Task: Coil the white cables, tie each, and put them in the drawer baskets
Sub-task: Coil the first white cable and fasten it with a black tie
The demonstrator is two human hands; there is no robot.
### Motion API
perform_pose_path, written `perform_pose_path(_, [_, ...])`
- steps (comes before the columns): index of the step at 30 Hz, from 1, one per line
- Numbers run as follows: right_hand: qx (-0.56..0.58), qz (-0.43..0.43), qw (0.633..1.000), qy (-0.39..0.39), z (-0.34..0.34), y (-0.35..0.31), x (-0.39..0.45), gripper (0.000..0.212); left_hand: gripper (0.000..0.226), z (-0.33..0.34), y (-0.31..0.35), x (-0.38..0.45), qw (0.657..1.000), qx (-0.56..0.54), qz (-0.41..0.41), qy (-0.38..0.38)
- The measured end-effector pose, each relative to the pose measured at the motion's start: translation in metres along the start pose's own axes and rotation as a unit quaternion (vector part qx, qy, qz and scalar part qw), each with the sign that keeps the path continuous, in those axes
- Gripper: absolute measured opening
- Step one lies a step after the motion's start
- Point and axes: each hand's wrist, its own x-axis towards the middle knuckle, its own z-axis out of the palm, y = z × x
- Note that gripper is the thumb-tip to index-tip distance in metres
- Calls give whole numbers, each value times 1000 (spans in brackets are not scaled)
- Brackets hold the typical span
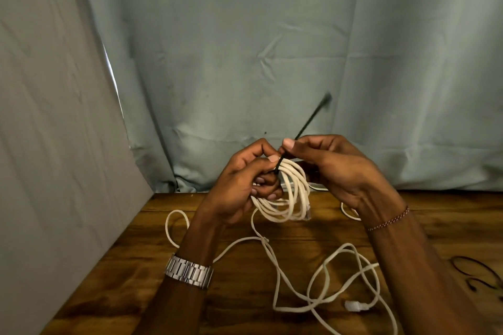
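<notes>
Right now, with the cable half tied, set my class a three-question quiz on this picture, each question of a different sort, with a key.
1. True or false: the coiled white cable lies flat on the wooden table.
2. Which hand pinches the black tie above the coil? A) left hand B) right hand C) neither
3. Fill in: a second white cable lies loose and ______ on the table.

Key:
1. False; both hands hold it up above the table.
2. B; the right thumb and fingers pinch the tie, while the left hand grips the coil.
3. Uncoiled.
</notes>
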Motion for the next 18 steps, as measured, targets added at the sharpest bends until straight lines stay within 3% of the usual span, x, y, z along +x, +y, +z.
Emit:
perform_pose_path(4, [-96, -46, 992, 74, 3, 1, 0, 23, 13, 2, -3, 2, 1000, 17, -10, 14])
perform_pose_path(10, [-305, -161, 917, 198, 8, 9, 3, 25, 18, 9, -1, 3, 997, 58, -24, 45])
perform_pose_path(15, [-313, -203, 898, 232, 5, 19, 12, 25, 12, 12, -5, 3, 992, 118, -18, 34])
perform_pose_path(18, [-268, -220, 912, 217, 4, 20, 13, 25, 5, 8, -7, 2, 985, 170, -7, 24])
